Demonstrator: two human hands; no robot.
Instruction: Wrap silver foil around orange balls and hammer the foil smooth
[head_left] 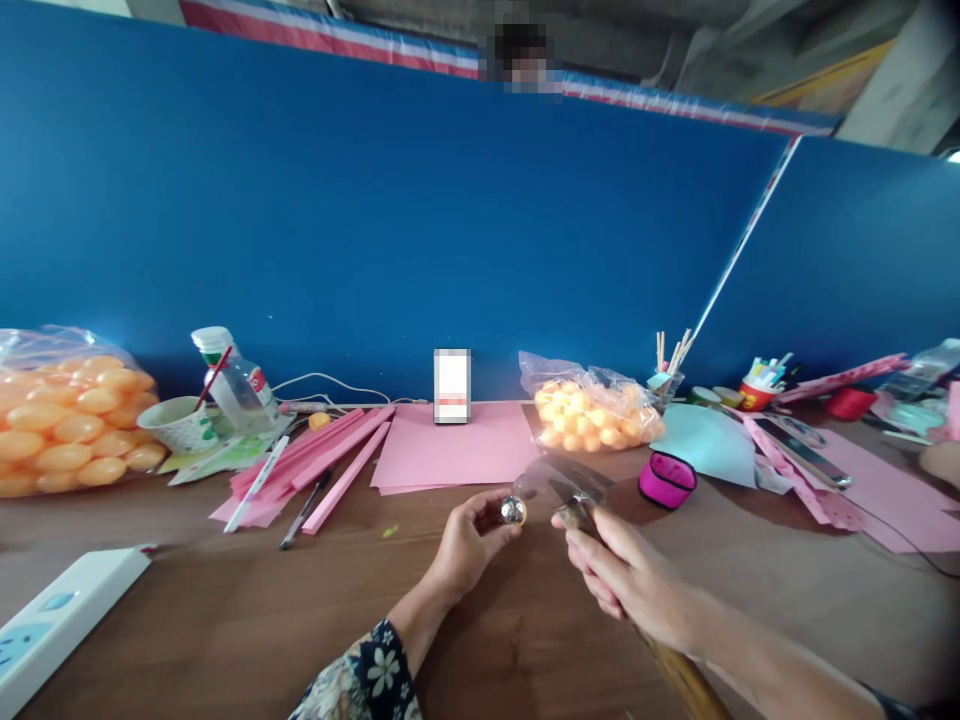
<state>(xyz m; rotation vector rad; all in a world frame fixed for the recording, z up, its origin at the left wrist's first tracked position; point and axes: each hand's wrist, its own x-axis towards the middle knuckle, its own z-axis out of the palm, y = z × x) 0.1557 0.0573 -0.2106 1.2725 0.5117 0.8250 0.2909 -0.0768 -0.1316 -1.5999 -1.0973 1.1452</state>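
My left hand [474, 535] pinches a small, shiny silver ball [514, 510] between thumb and fingers, a little above the brown tabletop. Part of the ball is covered by the fingertips. Just to its right, my right hand [619, 565] is closed round a hammer [576, 514], high on the wooden handle near the metal head. The handle slants down toward the lower right, under my forearm. Motion smears the grey head, so its exact shape is unclear; it appears close to the ball, and contact cannot be made out.
Pink paper sheets [457, 450] lie ahead, with a phone [452, 388] upright behind. Bags of orange balls [592, 415] stand right and far left. Pink strips [315, 450], pens, a paper cup [180, 425], bottle [240, 385], magenta band [667, 480] and power strip [67, 620] surround the hands.
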